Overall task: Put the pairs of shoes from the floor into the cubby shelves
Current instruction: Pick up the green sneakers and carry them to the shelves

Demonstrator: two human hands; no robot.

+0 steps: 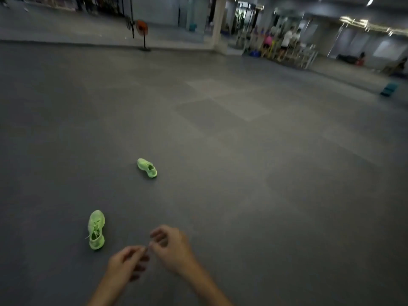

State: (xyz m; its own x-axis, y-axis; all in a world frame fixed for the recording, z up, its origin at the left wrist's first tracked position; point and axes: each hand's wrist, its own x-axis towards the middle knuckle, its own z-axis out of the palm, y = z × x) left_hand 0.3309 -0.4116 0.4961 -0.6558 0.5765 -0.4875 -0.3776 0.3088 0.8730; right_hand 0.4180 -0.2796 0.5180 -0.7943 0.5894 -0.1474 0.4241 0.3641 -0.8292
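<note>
Two bright green sneakers lie apart on the dark grey floor. The near sneaker [96, 229] is at lower left, toe pointing away from me. The far sneaker [147, 167] rests further out, toward the middle, toe pointing up-left. My left hand [128, 262] and my right hand [171, 246] hang close together at the bottom centre, to the right of the near sneaker. Both hands hold nothing and their fingers are loosely curled. No cubby shelves are in view.
Grey mat flooring [220, 140] stretches ahead. A standing fan [142, 34] stands at the far wall. A white pillar [219, 23] rises at the back. Several people [284, 40] stand by equipment at far right. A teal block [389, 89] lies at right.
</note>
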